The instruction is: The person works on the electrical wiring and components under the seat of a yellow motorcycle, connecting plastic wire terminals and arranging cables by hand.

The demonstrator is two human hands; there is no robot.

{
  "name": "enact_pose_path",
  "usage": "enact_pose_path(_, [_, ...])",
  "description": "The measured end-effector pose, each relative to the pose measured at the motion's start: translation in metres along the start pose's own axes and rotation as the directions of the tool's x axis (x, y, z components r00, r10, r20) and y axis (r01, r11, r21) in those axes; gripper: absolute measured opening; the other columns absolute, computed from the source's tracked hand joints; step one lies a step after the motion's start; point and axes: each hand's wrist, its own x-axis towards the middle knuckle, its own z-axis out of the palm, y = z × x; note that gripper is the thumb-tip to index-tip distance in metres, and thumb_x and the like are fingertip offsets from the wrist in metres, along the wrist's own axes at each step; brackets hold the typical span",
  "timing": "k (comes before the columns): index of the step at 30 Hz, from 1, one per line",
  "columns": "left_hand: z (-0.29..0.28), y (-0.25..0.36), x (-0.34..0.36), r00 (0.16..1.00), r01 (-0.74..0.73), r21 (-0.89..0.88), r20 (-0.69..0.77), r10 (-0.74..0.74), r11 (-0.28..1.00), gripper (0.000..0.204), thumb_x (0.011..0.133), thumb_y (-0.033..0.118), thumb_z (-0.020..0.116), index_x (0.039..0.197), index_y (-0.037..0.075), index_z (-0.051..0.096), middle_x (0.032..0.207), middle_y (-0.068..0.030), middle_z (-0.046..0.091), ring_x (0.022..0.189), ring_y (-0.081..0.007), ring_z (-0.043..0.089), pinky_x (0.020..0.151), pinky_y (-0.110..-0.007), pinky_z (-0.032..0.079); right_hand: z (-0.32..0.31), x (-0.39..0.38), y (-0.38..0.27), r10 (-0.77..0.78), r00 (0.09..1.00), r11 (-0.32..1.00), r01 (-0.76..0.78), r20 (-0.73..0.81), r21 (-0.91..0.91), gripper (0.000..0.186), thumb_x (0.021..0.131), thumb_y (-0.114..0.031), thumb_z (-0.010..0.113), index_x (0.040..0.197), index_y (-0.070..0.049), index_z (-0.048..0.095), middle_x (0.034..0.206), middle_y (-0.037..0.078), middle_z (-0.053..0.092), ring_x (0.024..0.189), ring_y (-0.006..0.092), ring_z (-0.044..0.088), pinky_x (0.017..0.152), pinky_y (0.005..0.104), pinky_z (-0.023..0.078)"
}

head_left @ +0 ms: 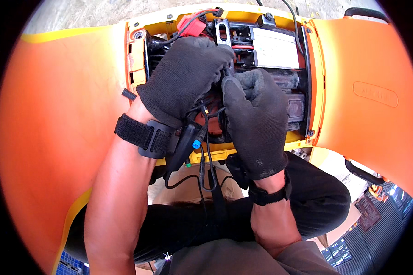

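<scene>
My left hand and my right hand, both in black knit gloves, meet over the open compartment of an orange and yellow vehicle body. Their fingertips are pinched close together around what looks like a thin black cable, mostly hidden by the gloves. Below my left hand dangle black cables, one ending in a blue-tipped connector and another in a green-tipped one. Just beyond my left fingers sits a red connector housing with red and black wires.
A silver metal box is mounted at the compartment's far right. Orange panels flank both sides, the right panel bearing a raised oval. A yellow rim runs along the near edge. My crossed legs are close below.
</scene>
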Motion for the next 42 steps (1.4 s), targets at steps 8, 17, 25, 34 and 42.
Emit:
enact_pose_path(8, [-0.005,-0.002,-0.002,1.000,0.017,-0.106,0.018,-0.015,0.994,0.023,0.083,0.011,0.064,0.104,0.002,0.067,0.087,-0.0164,0.065,0.084,-0.0352,0.065,0.076,-0.042,0.052,0.008,-0.003,-0.002,-0.074,0.994,0.997,0.072,-0.075,-0.021,0.022,0.094,-0.014,0.064,0.081,-0.001,0.053,0.067,0.018,0.058,0.061,0.0360,0.062,0.055,0.0451,0.045])
enact_pose_path(17, [-0.003,-0.003,-0.004,1.000,-0.012,-0.030,0.007,0.012,0.999,0.025,0.084,0.016,0.064,0.105,0.002,0.067,0.089,-0.0172,0.066,0.084,-0.0356,0.066,0.076,-0.041,0.051,0.011,-0.001,0.005,-0.228,0.969,0.972,0.220,-0.092,-0.085,0.021,0.093,-0.012,0.064,0.080,-0.001,0.051,0.065,0.019,0.053,0.060,0.0400,0.057,0.054,0.0464,0.042])
enact_pose_path(25, [-0.012,0.004,-0.002,0.999,-0.027,-0.008,0.042,0.027,1.000,0.028,0.079,0.012,0.071,0.106,0.004,0.070,0.092,-0.0166,0.070,0.086,-0.0329,0.070,0.079,-0.038,0.056,0.012,-0.001,0.000,-0.162,0.983,0.987,0.159,-0.089,-0.030,0.023,0.093,-0.013,0.062,0.078,-0.001,0.049,0.066,0.020,0.052,0.063,0.0407,0.056,0.056,0.0475,0.041])
enact_pose_path(34, [-0.021,-0.009,-0.012,0.992,-0.031,-0.007,0.124,0.032,0.999,0.048,0.087,0.024,0.069,0.129,0.002,0.060,0.120,-0.0190,0.066,0.109,-0.0357,0.064,0.097,-0.041,0.050,0.011,-0.002,0.002,0.001,0.998,0.993,0.007,-0.067,0.119,0.024,0.093,-0.018,0.064,0.083,0.002,0.059,0.069,0.017,0.063,0.062,0.0320,0.063,0.060,0.0408,0.049])
enact_pose_path(42, [-0.046,0.012,-0.002,0.875,0.381,-0.195,0.392,-0.285,0.904,0.052,0.083,0.016,0.069,0.133,0.004,0.058,0.123,-0.0161,0.066,0.112,-0.0344,0.064,0.099,-0.041,0.050,-0.013,-0.011,0.000,0.193,0.946,0.855,-0.292,0.259,0.428,0.024,0.097,-0.020,0.060,0.092,0.002,0.070,0.073,0.009,0.069,0.059,0.0133,0.063,0.056,0.0302,0.050])
